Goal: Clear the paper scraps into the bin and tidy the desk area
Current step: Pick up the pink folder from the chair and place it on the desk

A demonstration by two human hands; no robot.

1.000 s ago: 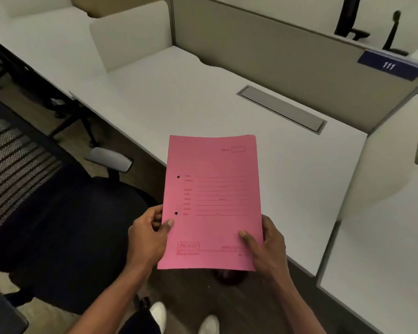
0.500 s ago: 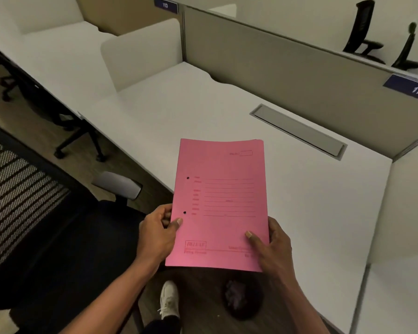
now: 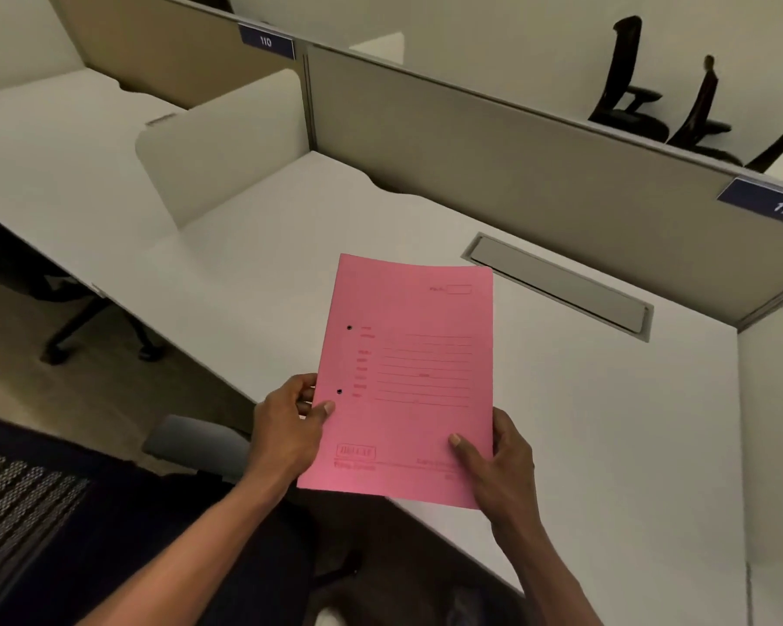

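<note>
Pink card file folder (image 3: 407, 377) with printed form lines and two punched holes sits at the centre of the frame, held flat above the near edge of the white rectangular desk top (image 3: 606, 422). Left hand (image 3: 285, 429) clamps its lower left edge, thumb on top and the other fingers hidden beneath. Right hand (image 3: 500, 463) clamps the lower right corner the same way, thumb lying across the printed footer, which is too blurred to read.

Whether the folder's far edge touches the desk cannot be told. Both forearms run off the bottom of the frame.

Around the folder the desk surface lies bare out to the grey rectangular cable flap (image 3: 561, 286) at centre right and the beige fabric partition (image 3: 516, 146) behind it. A white curved side divider (image 3: 227, 142) closes off the left end. At the lower left, the black mesh office chair (image 3: 23, 503) with its grey armrest pad (image 3: 195, 438) stands close against the desk's front edge, partly cut off.

Compared with half a second ago, the view has swung so the blue "110" label (image 3: 266, 41) sits further into the upper left, and the dark round bin seen under the desk has gone out of sight; the grip on the folder is unchanged.
</note>
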